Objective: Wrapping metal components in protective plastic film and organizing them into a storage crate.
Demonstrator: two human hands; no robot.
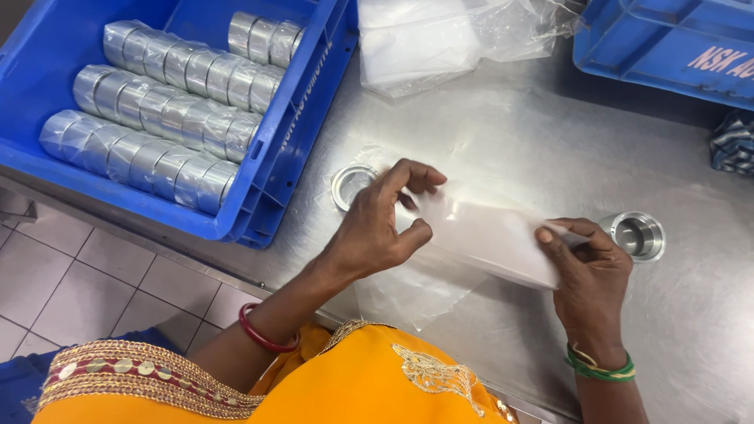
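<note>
Two hands are occupied with one small clear plastic bag [491,239], which is held stretched just above the brushed steel counter [550,133]. The left hand [377,224] is closed on the bag's left end, pinched between thumb and fingertips, and the right hand [589,263] is closed on its right end in the same way. A short silver metal ring [351,184] lies on the counter just beyond the left hand, seemingly already under a film of plastic, and a flanged silver metal cup [638,234] stands just beside the right hand.

Because the film is thin and slippery, the pinch could be lost, and the bag could sag onto the crumpled clear plastic sheet [416,286] beneath it. The cup could be knocked by the right knuckles and rolled toward the counter's near edge. Rows of wrapped silver cylinders [169,118] are packed in the blue plastic crate [290,157] at far left.
</note>
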